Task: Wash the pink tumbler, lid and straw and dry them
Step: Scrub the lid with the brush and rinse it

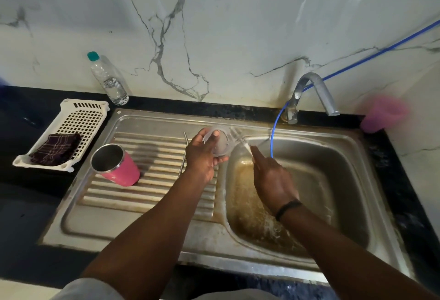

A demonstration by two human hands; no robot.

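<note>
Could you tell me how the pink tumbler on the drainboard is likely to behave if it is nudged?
The pink tumbler lies on its side, so it may roll. The drainboard ridges might check it. Its metal lining suggests it is rigid.

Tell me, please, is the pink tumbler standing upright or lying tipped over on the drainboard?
Tipped over. The pink tumbler lies on its side on the ribbed drainboard, its open steel mouth facing the camera, lid off.

counter [35, 204] | basket [78, 119], bottle [108, 80], pink cup [381, 115], sink [123, 216]
</note>
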